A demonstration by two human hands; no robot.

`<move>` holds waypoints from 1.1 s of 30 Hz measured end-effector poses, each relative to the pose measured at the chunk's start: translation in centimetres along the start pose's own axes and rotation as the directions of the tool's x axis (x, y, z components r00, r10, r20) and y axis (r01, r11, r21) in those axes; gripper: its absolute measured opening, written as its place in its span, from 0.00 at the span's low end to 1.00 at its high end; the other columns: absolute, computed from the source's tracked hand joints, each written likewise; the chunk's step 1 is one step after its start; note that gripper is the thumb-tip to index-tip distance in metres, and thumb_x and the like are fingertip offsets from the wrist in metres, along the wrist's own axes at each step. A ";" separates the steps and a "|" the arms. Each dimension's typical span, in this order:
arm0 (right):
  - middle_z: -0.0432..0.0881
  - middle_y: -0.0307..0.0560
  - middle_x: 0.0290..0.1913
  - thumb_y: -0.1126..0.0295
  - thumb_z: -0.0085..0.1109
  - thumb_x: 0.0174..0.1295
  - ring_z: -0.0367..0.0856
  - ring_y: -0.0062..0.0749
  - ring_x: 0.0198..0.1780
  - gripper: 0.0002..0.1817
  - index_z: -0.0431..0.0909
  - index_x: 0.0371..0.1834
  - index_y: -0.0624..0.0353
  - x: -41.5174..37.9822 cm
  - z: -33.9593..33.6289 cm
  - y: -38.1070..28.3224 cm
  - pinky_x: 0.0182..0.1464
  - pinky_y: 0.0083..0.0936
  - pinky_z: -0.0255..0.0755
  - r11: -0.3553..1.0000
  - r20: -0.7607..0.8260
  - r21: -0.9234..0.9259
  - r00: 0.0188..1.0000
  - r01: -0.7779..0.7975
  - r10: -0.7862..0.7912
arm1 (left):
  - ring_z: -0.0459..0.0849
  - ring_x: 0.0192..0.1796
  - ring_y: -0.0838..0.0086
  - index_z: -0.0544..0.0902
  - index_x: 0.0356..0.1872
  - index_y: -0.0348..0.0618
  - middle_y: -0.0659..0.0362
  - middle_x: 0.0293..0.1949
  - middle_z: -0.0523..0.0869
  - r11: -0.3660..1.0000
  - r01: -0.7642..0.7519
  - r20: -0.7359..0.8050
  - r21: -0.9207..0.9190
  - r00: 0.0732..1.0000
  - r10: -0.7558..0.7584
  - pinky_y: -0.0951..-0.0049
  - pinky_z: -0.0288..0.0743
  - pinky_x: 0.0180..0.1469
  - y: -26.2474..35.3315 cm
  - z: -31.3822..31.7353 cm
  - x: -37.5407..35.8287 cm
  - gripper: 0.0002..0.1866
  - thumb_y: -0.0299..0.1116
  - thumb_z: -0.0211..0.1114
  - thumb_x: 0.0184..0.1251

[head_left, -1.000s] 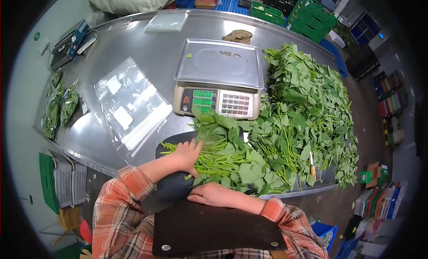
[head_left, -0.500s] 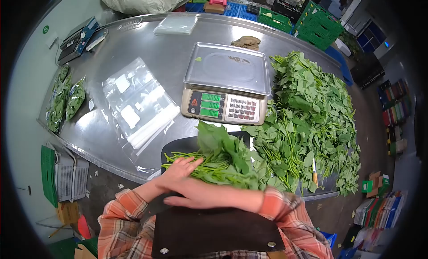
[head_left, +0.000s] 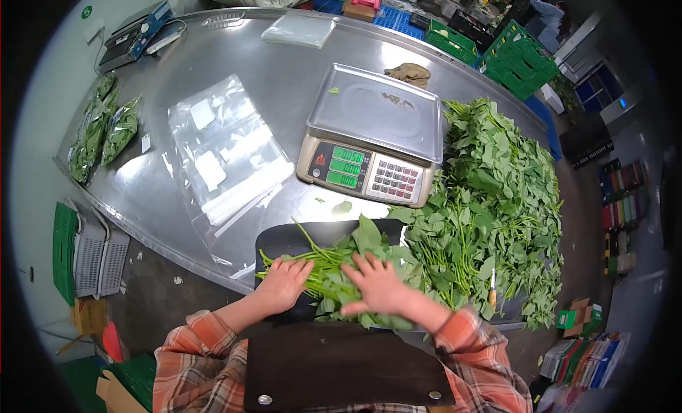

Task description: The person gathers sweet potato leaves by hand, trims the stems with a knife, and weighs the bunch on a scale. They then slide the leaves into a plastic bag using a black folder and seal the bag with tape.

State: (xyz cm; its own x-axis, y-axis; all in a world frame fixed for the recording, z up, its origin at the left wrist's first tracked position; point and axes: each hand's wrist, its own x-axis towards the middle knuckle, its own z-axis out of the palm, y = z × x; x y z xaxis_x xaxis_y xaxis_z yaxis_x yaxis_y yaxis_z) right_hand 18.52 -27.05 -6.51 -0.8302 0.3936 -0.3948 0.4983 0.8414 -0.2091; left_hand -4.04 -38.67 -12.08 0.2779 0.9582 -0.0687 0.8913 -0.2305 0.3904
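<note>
A small bunch of leafy greens [head_left: 330, 264] lies on a black pad [head_left: 273, 239] at the near table edge, stems to the left and leaves to the right. My left hand [head_left: 285, 281] is closed over the stems. Across the leaves, my right hand [head_left: 382, 288] rests with fingers spread. Just right of it begins a large heap of loose greens [head_left: 497, 171]. A digital scale [head_left: 369, 164] with a bare metal pan stands beyond the pad, its display lit green. A knife [head_left: 492, 292] with a wooden handle lies in the heap.
Clear plastic bags [head_left: 227, 150] with white labels lie left of the scale. Bagged greens [head_left: 121, 132] sit at the far left. More bags [head_left: 298, 30], a brown cloth [head_left: 408, 74] and a second device [head_left: 135, 40] are at the back. Green crates [head_left: 518, 61] stand behind the table.
My right hand has uncrossed from over my left and moved right and up onto the leaves, fingers now spread. The leaves lie lower and flatter. My left hand stays at the stems.
</note>
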 end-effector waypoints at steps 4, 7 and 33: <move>0.54 0.55 0.70 0.36 0.56 0.51 0.54 0.54 0.69 0.47 0.54 0.71 0.47 -0.2 3.0 0.1 0.62 0.57 0.54 0.996 -0.103 -0.079 0.994 -0.035 0.027 | 0.71 0.56 0.55 0.68 0.59 0.35 0.46 0.57 0.72 0.995 -0.007 -0.030 0.098 1.000 0.010 0.53 0.62 0.58 0.6 -0.6 0.4 0.30 0.34 0.63 0.55; 0.55 0.52 0.70 0.40 0.59 0.51 0.53 0.53 0.70 0.45 0.55 0.70 0.46 1.9 3.4 1.8 0.63 0.57 0.53 0.999 -0.160 -0.014 0.987 -0.034 0.032 | 0.76 0.48 0.57 0.73 0.50 0.37 0.48 0.50 0.76 0.994 -0.110 -0.116 0.024 0.987 0.112 0.56 0.69 0.51 4.1 -4.8 1.0 0.22 0.36 0.61 0.56; 0.63 0.56 0.66 0.59 0.52 0.63 0.66 0.49 0.62 0.21 0.72 0.57 0.54 0.2 8.8 5.4 0.59 0.42 0.62 0.585 -0.364 0.572 0.817 0.575 -0.447 | 0.80 0.42 0.50 0.81 0.38 0.38 0.46 0.36 0.82 0.919 0.138 0.236 -0.369 0.970 -0.051 0.57 0.72 0.46 4.4 -1.7 3.8 0.17 0.44 0.56 0.64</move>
State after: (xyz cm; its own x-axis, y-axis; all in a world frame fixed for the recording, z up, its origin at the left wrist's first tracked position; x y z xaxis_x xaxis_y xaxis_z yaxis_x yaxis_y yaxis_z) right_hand 23.25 -25.75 -15.55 -0.9921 0.0802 0.0968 -0.0431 0.5063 -0.8613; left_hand 0.36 -35.75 -9.09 0.3089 0.9015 -0.3031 0.7251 -0.0170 0.6884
